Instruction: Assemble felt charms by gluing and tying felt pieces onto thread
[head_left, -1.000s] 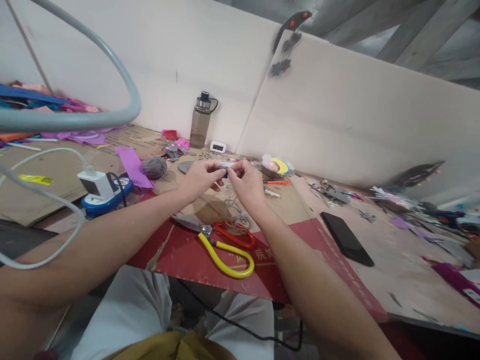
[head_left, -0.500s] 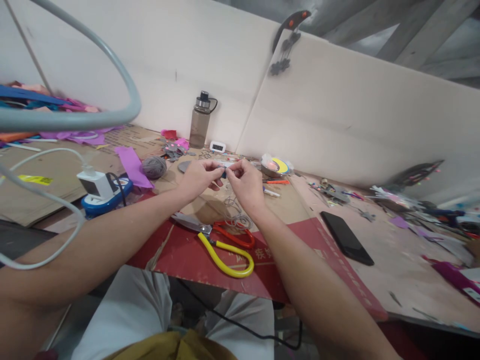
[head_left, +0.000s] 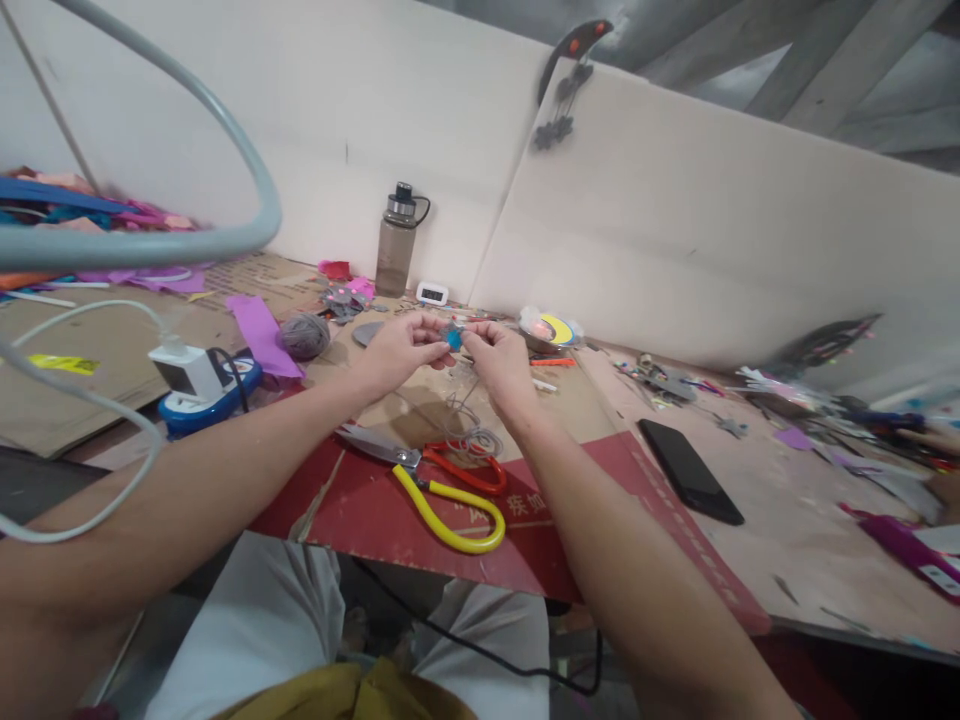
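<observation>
My left hand (head_left: 399,350) and my right hand (head_left: 501,358) meet above the cardboard-covered table (head_left: 750,520), both with fingers pinched. Between the fingertips sits a small blue piece (head_left: 453,338), held by both hands. Thin grey thread (head_left: 469,425) hangs from the hands down to a loose tangle on the table. Just below the thread lie scissors (head_left: 442,490) with one yellow and one red-orange loop handle.
A grey yarn ball (head_left: 304,335), a water bottle (head_left: 395,245) and a small white clock (head_left: 432,293) stand at the back. A black phone (head_left: 690,470) lies to the right. A white charger on a blue base (head_left: 196,380) sits left. Coloured scraps litter both sides.
The small blue piece now shows clearly between my fingertips; my hands have shifted slightly up and apart. The view has tilted a little.
</observation>
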